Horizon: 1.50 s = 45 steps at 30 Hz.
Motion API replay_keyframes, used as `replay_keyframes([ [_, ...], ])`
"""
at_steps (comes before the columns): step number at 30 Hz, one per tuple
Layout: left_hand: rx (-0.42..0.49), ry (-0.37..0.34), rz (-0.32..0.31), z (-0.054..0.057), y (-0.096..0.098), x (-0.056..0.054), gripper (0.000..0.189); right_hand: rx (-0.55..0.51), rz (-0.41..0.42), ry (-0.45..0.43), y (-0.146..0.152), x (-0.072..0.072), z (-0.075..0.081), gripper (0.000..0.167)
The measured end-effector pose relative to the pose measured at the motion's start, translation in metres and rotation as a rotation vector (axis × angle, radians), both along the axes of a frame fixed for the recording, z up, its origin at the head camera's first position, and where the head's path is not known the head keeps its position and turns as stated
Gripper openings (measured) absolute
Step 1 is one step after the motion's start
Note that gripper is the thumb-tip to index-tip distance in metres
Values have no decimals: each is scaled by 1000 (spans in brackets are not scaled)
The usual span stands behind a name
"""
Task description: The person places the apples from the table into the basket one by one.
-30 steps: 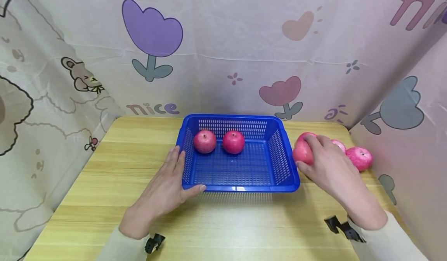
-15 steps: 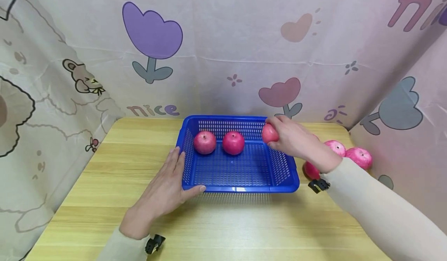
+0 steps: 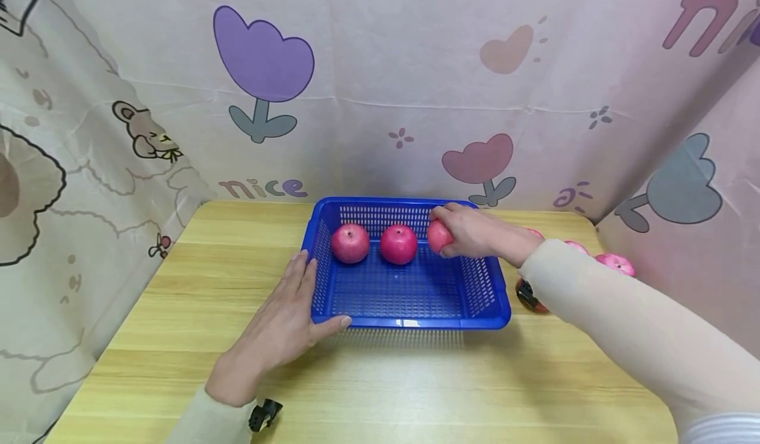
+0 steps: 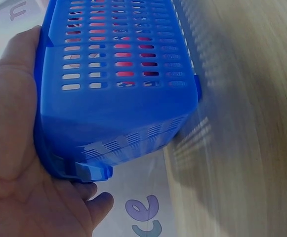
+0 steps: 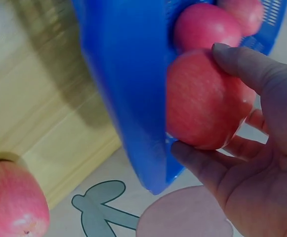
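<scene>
A blue plastic basket [image 3: 410, 323] with slotted walls stands on the table. Inside, along its back, sit a pinkish apple [image 3: 350, 243] at the left and a redder apple [image 3: 398, 245] beside it. My right hand [image 3: 472, 231] reaches over the basket's right wall and grips a red apple [image 5: 207, 101] between thumb and fingers, to the right of those two. Whether this apple touches the basket floor I cannot tell. My left hand [image 3: 279, 322] rests along the left rim with straight fingers, its thumb at the front corner. In the left wrist view the palm lies against the rim [image 4: 42, 98].
Right of the basket, several more apples [image 3: 615, 264] lie on the wooden table [image 3: 380, 384], partly hidden by my right forearm. One apple [image 5: 15, 200] shows in the right wrist view. A printed curtain [image 3: 368, 68] hangs behind the table and along both sides.
My right hand has carried an apple from the group on the right, over the basket's right wall, to the back row inside. My left hand has stayed at the left rim.
</scene>
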<state>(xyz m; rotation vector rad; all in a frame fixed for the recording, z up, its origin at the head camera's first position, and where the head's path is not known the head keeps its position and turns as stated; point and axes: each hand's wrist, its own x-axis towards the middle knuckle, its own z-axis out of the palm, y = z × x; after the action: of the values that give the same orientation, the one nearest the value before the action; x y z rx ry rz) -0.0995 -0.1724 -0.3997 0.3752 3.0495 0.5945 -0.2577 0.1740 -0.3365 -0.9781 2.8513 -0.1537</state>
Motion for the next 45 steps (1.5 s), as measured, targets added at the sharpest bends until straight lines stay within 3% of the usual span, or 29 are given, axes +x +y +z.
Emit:
replay_keyframes([
  [8,-2,7,-2,0,0,0,129,181,-26,-129,-8,-14,-11,72],
  [12,0,8,0,-1,0,1,129,226,-12,-137,-8,-20,-19,70],
  [24,6,0,5,0,1,0,127,197,19,-102,-2,-22,-35,72],
  [37,2,-2,6,-2,0,-1,130,210,-39,-105,-3,-19,-38,89],
  [45,6,-2,9,-2,0,-1,129,168,6,-111,3,-18,-38,77],
])
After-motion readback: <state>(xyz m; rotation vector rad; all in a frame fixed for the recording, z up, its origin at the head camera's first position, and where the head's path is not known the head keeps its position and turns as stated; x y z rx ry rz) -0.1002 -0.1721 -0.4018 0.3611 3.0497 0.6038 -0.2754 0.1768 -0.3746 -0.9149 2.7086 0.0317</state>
